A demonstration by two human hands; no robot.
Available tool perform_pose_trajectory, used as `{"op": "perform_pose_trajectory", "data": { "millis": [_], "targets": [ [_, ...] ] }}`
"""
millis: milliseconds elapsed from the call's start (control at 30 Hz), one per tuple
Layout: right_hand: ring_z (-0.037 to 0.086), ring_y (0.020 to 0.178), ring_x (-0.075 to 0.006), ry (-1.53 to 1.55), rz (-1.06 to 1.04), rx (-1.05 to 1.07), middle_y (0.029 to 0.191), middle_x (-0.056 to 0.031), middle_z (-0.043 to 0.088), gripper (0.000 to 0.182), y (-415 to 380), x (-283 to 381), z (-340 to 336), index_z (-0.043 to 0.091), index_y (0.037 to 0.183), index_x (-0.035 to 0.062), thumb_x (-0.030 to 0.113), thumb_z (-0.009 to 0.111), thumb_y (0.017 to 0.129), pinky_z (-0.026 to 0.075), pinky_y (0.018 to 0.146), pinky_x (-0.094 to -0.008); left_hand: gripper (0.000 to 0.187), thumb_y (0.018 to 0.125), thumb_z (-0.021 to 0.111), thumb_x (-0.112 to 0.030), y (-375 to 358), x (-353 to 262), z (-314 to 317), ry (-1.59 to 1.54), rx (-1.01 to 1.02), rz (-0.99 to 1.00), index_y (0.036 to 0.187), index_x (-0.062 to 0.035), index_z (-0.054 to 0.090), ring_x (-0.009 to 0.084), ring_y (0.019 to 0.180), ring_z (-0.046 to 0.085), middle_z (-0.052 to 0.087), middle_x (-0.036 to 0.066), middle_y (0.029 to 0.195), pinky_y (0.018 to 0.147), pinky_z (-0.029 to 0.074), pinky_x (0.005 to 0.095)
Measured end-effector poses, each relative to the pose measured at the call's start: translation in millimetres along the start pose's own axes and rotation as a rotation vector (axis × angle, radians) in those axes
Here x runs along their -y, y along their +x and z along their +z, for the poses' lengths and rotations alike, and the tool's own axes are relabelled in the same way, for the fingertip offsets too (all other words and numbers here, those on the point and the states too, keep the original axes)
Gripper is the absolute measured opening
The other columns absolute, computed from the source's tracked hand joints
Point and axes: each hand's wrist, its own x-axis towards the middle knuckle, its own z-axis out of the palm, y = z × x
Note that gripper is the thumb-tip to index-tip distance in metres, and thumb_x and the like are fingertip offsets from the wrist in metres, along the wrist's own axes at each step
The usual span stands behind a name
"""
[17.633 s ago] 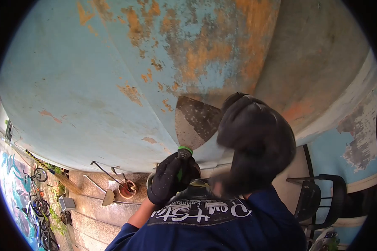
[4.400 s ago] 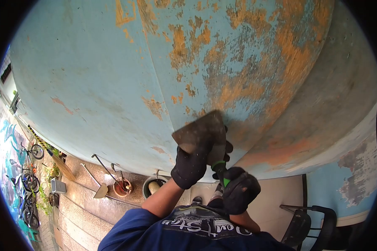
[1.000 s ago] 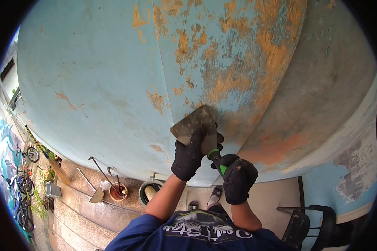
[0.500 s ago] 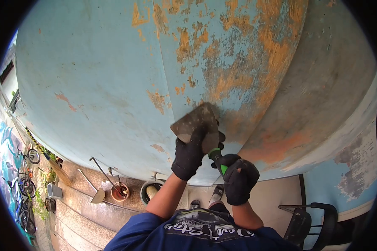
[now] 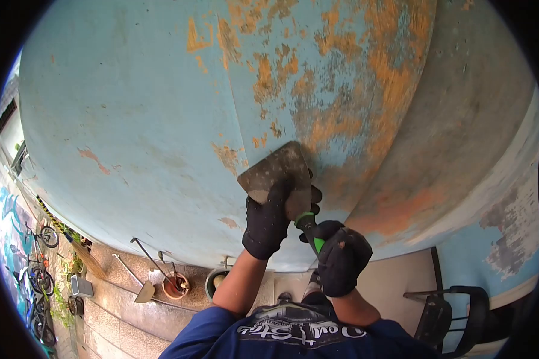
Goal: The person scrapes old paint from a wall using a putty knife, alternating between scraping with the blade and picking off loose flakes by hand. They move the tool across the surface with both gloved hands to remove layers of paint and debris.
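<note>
Both my hands wear black gloves. A wide scraper (image 5: 279, 164) with a green and black handle is held against the wall (image 5: 161, 119), which has peeling light-blue paint. My right hand (image 5: 343, 257) is wrapped round the scraper's handle. My left hand (image 5: 268, 221) grips the blade's lower part, thumb on its face and fingertips showing past its right edge. The blade is tilted, its broad edge up and to the left, below patches of exposed orange-brown surface (image 5: 335, 122).
A black chair (image 5: 455, 317) stands at lower right. At lower left are a terracotta pot (image 5: 175, 287), a grey-rimmed pot (image 5: 212, 281), a long-handled dustpan (image 5: 144, 293), a broom (image 5: 88, 260) and a grey box (image 5: 81, 286). Bicycles (image 5: 41, 281) stand farther left.
The scraper's blade has shifted slightly up and left along the wall, with my left hand following. My right hand stays on the handle. The whole view has moved a little.
</note>
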Motion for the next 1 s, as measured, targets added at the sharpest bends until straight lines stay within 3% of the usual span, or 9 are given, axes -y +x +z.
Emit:
{"op": "perform_pose_trajectory", "data": {
  "millis": [200,300,333,500,633,667,700,767,1000],
  "targets": [
    [0.068,0.075,-0.0279,-0.162,-0.136,-0.013,0.065,-0.0124,0.062,0.013,0,-10,-4,0.060,0.085,0.0036,0.010,0.056,0.096,0.055,0.064,-0.0418,0.036,0.097,0.057,-0.025,-7,3,11,0.092,0.002,0.107,0.118,0.0041,0.061,0.0291,0.077,0.072,0.071,0.017,0.094,0.067,0.059,0.0392],
    [0.063,0.073,-0.0185,-0.360,-0.191,0.046,0.084,-0.0186,0.067,0.042,12,2,-3,0.052,0.072,-0.0030,0.022,0.044,0.105,0.050,0.067,-0.0328,0.039,0.098,0.056,-0.028,-2,-5,12,0.215,0.063,0.088,0.118,0.0044,0.061,0.0282,0.075,0.071,0.071,0.016,0.091,0.068,0.059,0.0385],
    [0.063,0.072,-0.0190,0.079,-0.209,0.093,0.085,-0.0178,0.069,0.035,13,-3,-1,0.052,0.078,-0.0044,0.018,0.045,0.105,0.049,0.067,-0.0314,0.039,0.098,0.055,-0.029,-3,-8,15,0.110,0.050,0.035,0.118,0.0046,0.061,0.0277,0.073,0.071,0.070,0.016,0.090,0.067,0.059,0.0380],
    [0.064,0.074,-0.0260,-0.227,-0.221,0.011,0.085,-0.0158,0.069,0.024,2,-11,-7,0.054,0.085,-0.0028,0.012,0.046,0.102,0.049,0.068,-0.0368,0.031,0.097,0.064,-0.018,0,10,4,-0.087,0.055,-0.096,0.118,0.0045,0.063,0.0228,0.094,0.072,0.070,0.016,0.110,0.077,0.059,0.0368],
    [0.068,0.079,-0.0282,-0.413,-0.208,-0.043,0.063,-0.0097,0.059,0.026,16,12,-1,0.058,0.073,0.0010,0.009,0.055,0.097,0.055,0.065,-0.0415,0.037,0.097,0.056,-0.023,7,-9,16,0.035,0.075,0.014,0.122,0.0047,0.057,0.0280,0.074,0.070,0.069,0.018,0.094,0.062,0.058,0.0389],
    [0.069,0.081,-0.0276,-0.417,-0.251,0.032,0.061,-0.0091,0.057,0.027,18,25,1,0.058,0.072,0.0008,0.010,0.055,0.098,0.056,0.065,-0.0426,0.036,0.096,0.058,-0.021,11,16,-1,0.544,0.147,0.539,0.122,0.0042,0.057,0.0290,0.075,0.070,0.069,0.017,0.096,0.062,0.059,0.0390],
    [0.069,0.081,-0.0276,-0.413,-0.264,0.034,0.061,-0.0091,0.057,0.027,15,22,2,0.058,0.072,0.0008,0.010,0.055,0.098,0.056,0.065,-0.0426,0.036,0.096,0.058,-0.021,4,14,3,0.543,0.147,0.553,0.122,0.0042,0.057,0.0290,0.075,0.070,0.069,0.017,0.096,0.062,0.059,0.0390],
    [0.070,0.079,-0.0261,-0.141,-0.112,-0.088,0.061,-0.0104,0.058,0.030,5,8,0,0.058,0.071,0.0011,0.012,0.055,0.098,0.057,0.065,-0.0419,0.035,0.096,0.059,-0.020,-4,8,17,0.000,-0.009,0.016,0.122,0.0042,0.057,0.0290,0.075,0.070,0.069,0.017,0.096,0.065,0.059,0.0401],
    [0.061,0.066,-0.0227,-0.021,-0.026,0.060,0.053,-0.0073,0.047,0.042,6,14,-3,0.046,0.065,0.0030,0.019,0.045,0.104,0.053,0.081,-0.0425,0.035,0.097,0.058,-0.022,-2,6,13,0.117,0.000,0.068,0.119,0.0049,0.059,0.0290,0.076,0.071,0.069,0.017,0.099,0.066,0.060,0.0413]
  ]
}}
